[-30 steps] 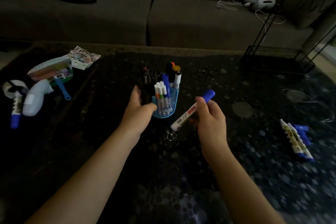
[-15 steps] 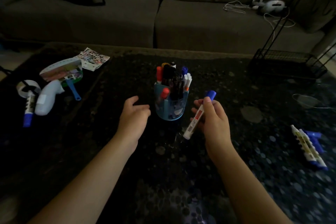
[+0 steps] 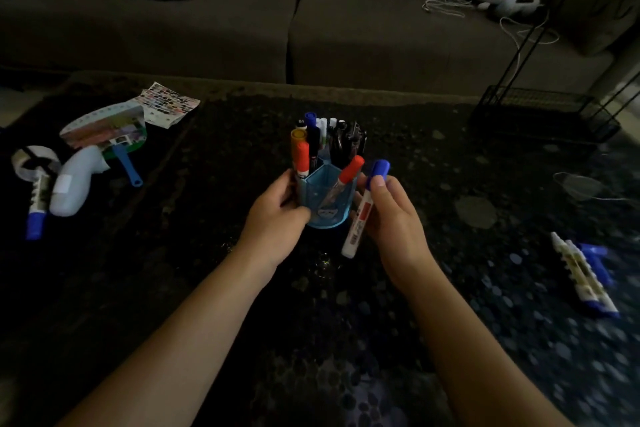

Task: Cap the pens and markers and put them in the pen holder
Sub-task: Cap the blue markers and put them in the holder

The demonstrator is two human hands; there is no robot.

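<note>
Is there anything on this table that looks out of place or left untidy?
Yes. Three markers still lie loose, far from the blue pen holder: one blue-capped marker at the far left beside the tape roll, and two at the right edge. A red-capped marker also leans askew in the front compartment.

left hand point(image 3: 277, 218) covers the near-left wall of the pen holder point(image 3: 329, 199). right hand point(image 3: 393, 218) hides part of the blue-capped marker point(image 3: 363, 208). markers point(image 3: 585, 272) far right of it blurred; labels unreadable.
</note>
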